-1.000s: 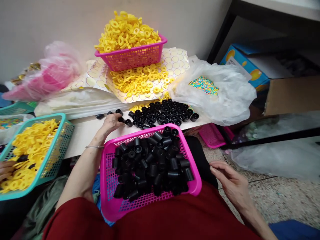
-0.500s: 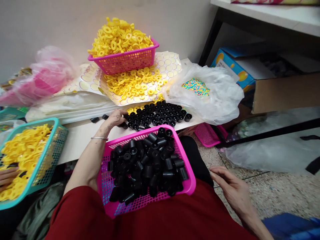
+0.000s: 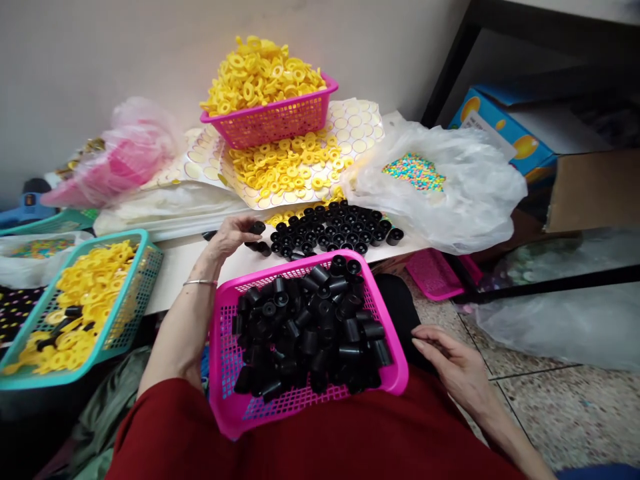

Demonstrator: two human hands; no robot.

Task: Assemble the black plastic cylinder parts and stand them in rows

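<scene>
While the left hand (image 3: pixel 231 238) pinches a black cap (image 3: pixel 257 228) beside the standing rows (image 3: pixel 330 230), right hand (image 3: pixel 453 367) rests open, steadying the pink basket (image 3: pixel 227 393).

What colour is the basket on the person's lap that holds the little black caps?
Bright pink. The basket shows plainly in the head view, with black caps heaped inside.

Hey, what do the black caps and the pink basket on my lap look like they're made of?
Black caps: likely moulded plastic, smooth with a slight sheen; identical hollow cylinder shapes suggest it. Pink basket: likely rigid plastic, glossy, with an open moulded grid in its walls and floor.
</scene>
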